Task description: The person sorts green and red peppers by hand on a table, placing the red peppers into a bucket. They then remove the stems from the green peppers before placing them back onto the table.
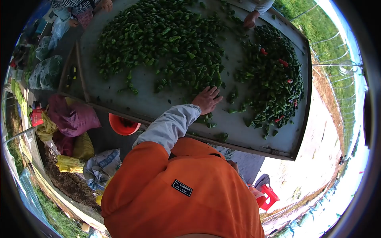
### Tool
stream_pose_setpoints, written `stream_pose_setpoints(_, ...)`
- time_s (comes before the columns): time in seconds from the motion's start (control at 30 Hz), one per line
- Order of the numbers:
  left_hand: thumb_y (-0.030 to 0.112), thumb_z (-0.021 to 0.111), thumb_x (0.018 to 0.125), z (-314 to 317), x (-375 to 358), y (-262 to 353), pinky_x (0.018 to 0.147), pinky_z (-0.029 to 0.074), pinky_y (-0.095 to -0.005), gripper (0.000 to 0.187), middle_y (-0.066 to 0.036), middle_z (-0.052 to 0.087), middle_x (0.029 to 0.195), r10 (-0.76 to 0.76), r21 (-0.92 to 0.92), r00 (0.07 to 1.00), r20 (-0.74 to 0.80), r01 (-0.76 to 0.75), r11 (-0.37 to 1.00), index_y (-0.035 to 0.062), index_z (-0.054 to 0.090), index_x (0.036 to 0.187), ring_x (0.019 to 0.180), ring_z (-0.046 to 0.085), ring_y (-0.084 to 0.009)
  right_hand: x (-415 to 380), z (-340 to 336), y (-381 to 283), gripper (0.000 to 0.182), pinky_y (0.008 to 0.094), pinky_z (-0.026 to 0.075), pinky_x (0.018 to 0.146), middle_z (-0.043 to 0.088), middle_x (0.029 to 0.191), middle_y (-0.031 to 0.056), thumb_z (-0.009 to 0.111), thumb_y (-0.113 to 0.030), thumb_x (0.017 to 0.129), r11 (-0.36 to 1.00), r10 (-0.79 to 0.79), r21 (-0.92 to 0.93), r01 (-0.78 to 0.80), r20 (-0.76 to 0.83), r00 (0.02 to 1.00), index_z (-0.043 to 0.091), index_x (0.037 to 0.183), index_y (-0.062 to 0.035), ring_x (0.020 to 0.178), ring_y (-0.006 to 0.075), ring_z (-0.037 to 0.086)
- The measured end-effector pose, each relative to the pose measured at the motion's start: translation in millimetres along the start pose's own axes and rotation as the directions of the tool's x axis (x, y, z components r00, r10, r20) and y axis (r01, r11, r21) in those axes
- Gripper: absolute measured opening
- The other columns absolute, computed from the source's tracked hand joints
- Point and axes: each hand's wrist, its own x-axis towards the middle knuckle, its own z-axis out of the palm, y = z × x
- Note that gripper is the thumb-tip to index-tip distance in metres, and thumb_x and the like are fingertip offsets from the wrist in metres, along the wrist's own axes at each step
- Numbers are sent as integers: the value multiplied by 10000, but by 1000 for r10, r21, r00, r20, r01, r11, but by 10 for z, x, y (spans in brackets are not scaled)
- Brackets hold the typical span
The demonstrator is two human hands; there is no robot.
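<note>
My left hand point(206, 100), in a grey sleeve cuff, lies palm down near the front edge of the table among green peppers point(190, 63). Its fingers are stretched and somewhat apart, touching the lower edge of the large pile; any pepper under the palm is hidden. To its right is a second heap of green peppers point(274, 75) with several red ones in it. A few loose peppers point(208, 120) lie just below the hand. Beside my orange sweatshirt, under the table edge, a small part of what may be my right hand point(233, 164) shows; its fingers are not visible.
The grey table point(131, 101) has a raised rim. Another person's hand point(251, 19) reaches over its far right; a second person stands at the far left. An orange bucket point(124, 123), stuffed sacks point(73, 117) and a red container point(270, 197) are on the ground.
</note>
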Motion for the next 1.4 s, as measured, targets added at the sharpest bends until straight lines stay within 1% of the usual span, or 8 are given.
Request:
stream_pose_setpoints(0.13, 348, 507, 933, -74, -82, -86, 1149, 196, -500, 534, -127, 365, 1483, -55, 41, 998, 36, 53, 998, 184, 413, 1432, 1416, 247, -288, 32, -35, -45, 210, 392, 526, 746, 690, 927, 193, 614, -236, 844, 995, -98, 3, 98, 48, 994, 728, 945, -92, 909, 346, 674)
stream_pose_setpoints(0.33, 328, 513, 931, -294, -327, -467, 1147, 195, -525, 536, -109, 393, 1463, -160, 95, 987, 5, 159, 983, 188, 402, 1436, 1414, 244, -308, -52, -188, -450, 232, 388, 522, 737, 690, 933, 196, 646, -265, 827, 992, 125, -5, -125, 32, 992, 729, 940, -81, 903, 341, 677)
stream_pose_setpoints(0.6, 316, 534, 924, -555, -929, -1250, 1148, 196, -533, 541, -77, 383, 1475, -396, 247, 913, -101, 409, 878, 216, 399, 1438, 1401, 262, -319, -122, -276, -543, 241, 406, 513, 746, 688, 932, 207, 622, -239, 836, 997, -32, 67, 27, 84, 996, 720, 973, -67, 928, 366, 667)
stream_pose_setpoints(0.83, 267, 567, 907, -883, -1402, -1848, 1112, 272, -520, 507, -101, 403, 1449, -697, 216, 668, -261, 744, 633, 183, 445, 1392, 1361, 328, -324, 35, -52, -91, 263, 413, 508, 757, 673, 986, 227, 611, -237, 842, 1000, -30, 1, 30, 101, 994, 702, 1021, -67, 952, 377, 656)
stream_pose_setpoints(0.97, 207, 573, 888, -821, -1734, -2004, 1010, 404, -463, 413, -141, 529, 1299, -724, -1, 439, -532, 855, 519, 86, 532, 1281, 1213, 489, -332, 33, -139, -228, 255, 407, 515, 745, 679, 954, 220, 612, -247, 843, 999, -41, 31, 38, 96, 995, 709, 990, -64, 926, 371, 663)
stream_pose_setpoints(1.1, 152, 582, 860, -673, -1816, -1578, 781, 509, -418, 282, -154, 635, 1012, -857, -335, 303, -417, 825, 455, 37, 598, 1118, 926, 618, -328, -22, -279, -468, 250, 400, 522, 733, 683, 925, 218, 612, -240, 844, 999, -35, 11, 35, 42, 998, 708, 965, -45, 906, 375, 665)
stream_pose_setpoints(1.2, 152, 591, 861, -542, -1622, -781, 757, 510, -427, 265, -151, 602, 993, -804, -383, 538, -253, 708, 594, 81, 599, 1116, 913, 612, -323, 17, -293, -448, 243, 398, 524, 733, 685, 918, 215, 616, -224, 841, 1000, -30, 2, 30, 36, 999, 702, 967, -35, 902, 375, 665)
stream_pose_setpoints(1.4, 173, 631, 850, -234, -1148, 332, 788, 508, -409, 323, -125, 563, 1025, -303, -288, 951, -56, 275, 917, 99, 600, 1163, 937, 601, -298, 124, -217, -311, 245, 415, 514, 730, 681, 962, 219, 617, -229, 844, 988, -152, -1, 153, 114, 982, 697, 996, -54, 917, 374, 662)
